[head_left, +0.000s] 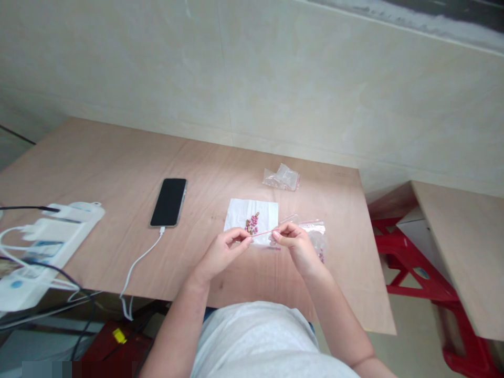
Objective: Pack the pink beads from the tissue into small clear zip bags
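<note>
A thin pink cord (263,233) is stretched between my two hands, just above the table. My left hand (228,248) pinches one end between thumb and fingertips. The other end sits in the pinch of my right hand (296,244). Behind the cord, several small pink beads (254,221) and a few gold-coloured pieces (249,227) lie on a white sheet (236,209). Beside my right hand is a clear plastic bag (318,235) with some pink beads in it, partly covered by the hand.
Farther back lie crumpled clear bags (282,177). A phone (169,202) on a white charging cable (136,262) rests to the left. At the left edge stands a white power strip (66,231) with several cords. Red stools (413,262) are right of the table (118,168).
</note>
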The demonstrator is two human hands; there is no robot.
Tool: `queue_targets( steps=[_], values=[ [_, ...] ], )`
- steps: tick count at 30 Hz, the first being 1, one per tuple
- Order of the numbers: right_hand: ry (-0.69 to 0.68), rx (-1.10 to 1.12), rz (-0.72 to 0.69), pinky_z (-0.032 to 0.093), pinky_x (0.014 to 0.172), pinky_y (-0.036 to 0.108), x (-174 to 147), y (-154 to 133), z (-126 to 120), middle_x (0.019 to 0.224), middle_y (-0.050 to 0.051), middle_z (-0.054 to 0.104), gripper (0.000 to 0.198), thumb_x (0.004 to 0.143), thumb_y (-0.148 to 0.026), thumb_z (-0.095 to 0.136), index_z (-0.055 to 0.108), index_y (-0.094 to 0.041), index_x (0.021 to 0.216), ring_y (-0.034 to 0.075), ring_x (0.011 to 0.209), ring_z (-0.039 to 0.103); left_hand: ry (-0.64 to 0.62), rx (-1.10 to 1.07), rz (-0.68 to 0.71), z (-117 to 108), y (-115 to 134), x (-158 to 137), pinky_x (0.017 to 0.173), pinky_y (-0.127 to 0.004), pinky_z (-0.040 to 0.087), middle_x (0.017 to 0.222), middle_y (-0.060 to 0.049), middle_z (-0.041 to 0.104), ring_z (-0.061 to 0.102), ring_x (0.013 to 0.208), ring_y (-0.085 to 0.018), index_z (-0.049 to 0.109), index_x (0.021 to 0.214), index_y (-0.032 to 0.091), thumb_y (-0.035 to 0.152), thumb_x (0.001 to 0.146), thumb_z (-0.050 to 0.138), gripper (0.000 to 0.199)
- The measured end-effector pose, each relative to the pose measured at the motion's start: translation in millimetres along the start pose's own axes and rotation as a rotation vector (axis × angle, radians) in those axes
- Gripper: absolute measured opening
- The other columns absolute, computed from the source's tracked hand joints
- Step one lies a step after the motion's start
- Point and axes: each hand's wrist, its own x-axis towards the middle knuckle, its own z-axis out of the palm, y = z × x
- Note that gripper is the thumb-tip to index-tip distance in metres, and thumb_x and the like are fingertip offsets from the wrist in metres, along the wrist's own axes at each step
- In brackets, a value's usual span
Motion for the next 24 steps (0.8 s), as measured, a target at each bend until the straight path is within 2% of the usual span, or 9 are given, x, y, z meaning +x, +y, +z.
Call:
queue_targets(
  steps=[4, 8, 13, 16, 20, 24],
  values=[
    [0.009, -0.034, 0.019, 0.037, 0.054, 0.024, -1, -1, 2, 0.055, -0.002, 0.059, 0.014, 0.057, -0.026, 0.07, 0.058, -0.017, 0.057, 0.01, 0.052, 0.05, 0.032, 0.061, 0.012, 2, 1, 0, 0.067, -0.022, 0.038, 0.069, 0.0, 0.053, 0.049, 0.069, -0.012, 0.054, 0.07, 0.014, 0.029, 0.078, 0.047, 0.018],
    [0.042, -0.084, 0.02, 0.039, 0.055, 0.025, -5, -8, -1, 0.06, 0.0, 0.061, 0.018, 0.062, -0.034, 0.066, 0.063, -0.017, 0.065, 0.012, 0.056, 0.052, -0.022, 0.049, -0.019, 1, 5, 2, 0.069, -0.022, 0.038, 0.074, 0.0, 0.055, 0.05, 0.073, -0.013, 0.055, 0.075, 0.014, 0.031, 0.081, 0.042, 0.022],
    [0.143, -0.103, 0.029, 0.034, 0.042, 0.022, -5, -11, -17, 0.057, -0.001, 0.056, 0.025, 0.064, -0.042, 0.063, 0.059, -0.017, 0.068, 0.01, 0.046, 0.045, -0.033, 0.051, -0.018, -1, 6, 4, 0.073, -0.023, 0.038, 0.076, 0.0, 0.055, 0.05, 0.076, -0.013, 0.055, 0.076, 0.015, 0.033, 0.08, 0.044, 0.021],
    [0.232, -0.145, -0.074, 0.033, 0.042, 0.021, -4, -14, -28, 0.054, -0.003, 0.05, 0.026, 0.065, -0.042, 0.062, 0.054, -0.017, 0.063, 0.009, 0.045, 0.042, -0.02, 0.053, -0.038, -3, 4, 4, 0.073, -0.023, 0.038, 0.076, -0.001, 0.055, 0.05, 0.077, -0.014, 0.054, 0.076, 0.015, 0.033, 0.08, 0.044, 0.021],
    [0.385, -0.261, -0.259, 0.035, 0.048, 0.023, -2, -29, -54, 0.052, -0.002, 0.049, 0.026, 0.065, -0.04, 0.062, 0.052, -0.017, 0.058, 0.01, 0.049, 0.043, 0.008, 0.024, -0.079, -8, 3, 1, 0.07, -0.023, 0.039, 0.075, -0.001, 0.054, 0.05, 0.076, -0.014, 0.054, 0.075, 0.015, 0.034, 0.08, 0.043, 0.022],
    [0.549, -0.467, -0.291, 0.035, 0.046, 0.025, 18, -41, -103, 0.052, 0.0, 0.052, 0.024, 0.07, -0.041, 0.054, 0.054, -0.019, 0.06, 0.012, 0.046, 0.045, 0.021, 0.004, -0.085, -15, -2, -3, 0.069, -0.022, 0.038, 0.074, 0.0, 0.053, 0.049, 0.074, -0.013, 0.053, 0.076, 0.016, 0.035, 0.081, 0.043, 0.022]
  ],
)
